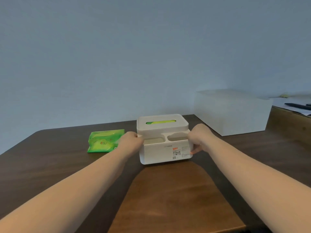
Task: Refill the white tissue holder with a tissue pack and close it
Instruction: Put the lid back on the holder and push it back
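I had both hands, left hand [133, 140] and right hand [198, 138], with fingers clenched on the sides of the white tissue holder [164, 140], steadying it, lid seated over a green pack, spare tissue pack [105, 140] just left of it.

I record the tissue holder [165, 148] as plain white, with bright green showing through the slot of its lid [162, 122]. Its front label [176, 153] carries 1 small orange-red patch above black print. I note the tissue pack [105, 140] as vivid green with paler yellow-green panels and 1 small red-orange mark. The table [50, 165] is dark brown; the chair back [175, 199] is lighter reddish-brown. The box [232, 113] is white, the wall [117, 56] grey-blue.
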